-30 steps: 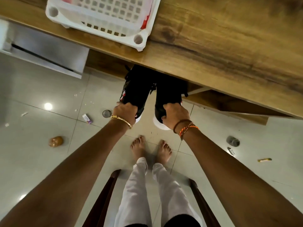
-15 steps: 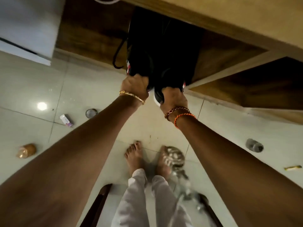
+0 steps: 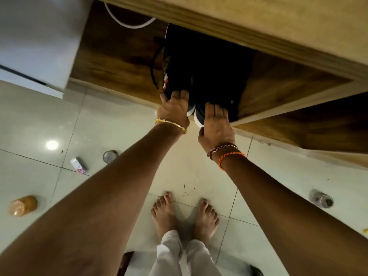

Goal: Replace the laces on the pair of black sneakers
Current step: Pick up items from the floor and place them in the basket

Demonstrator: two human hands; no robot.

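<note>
Two black sneakers stand side by side in a wooden shelf (image 3: 119,56) under the tabletop, heels toward me. The left sneaker (image 3: 177,62) has a red-and-white side patch, and a black lace loop (image 3: 154,64) hangs off its left side. The right sneaker (image 3: 219,76) shows a white sole at the heel. My left hand (image 3: 174,110) presses on the left sneaker's heel with fingers laid over it. My right hand (image 3: 216,126) rests on the right heel, fingers straight and thumb below the white sole.
The table's edge (image 3: 258,22) overhangs the shelf. A white cable (image 3: 127,24) and a white appliance (image 3: 35,36) sit at the left. On the tiled floor lie a brown jar (image 3: 23,205), a small box (image 3: 78,165), a metal lid (image 3: 110,156) and a can (image 3: 321,198). My bare feet (image 3: 185,214) stand below.
Both sneakers have gone from hanging in my gripping hands to sitting deeper in the shelf. My fingers have straightened onto the heels. My view has tipped lower, under the table.
</note>
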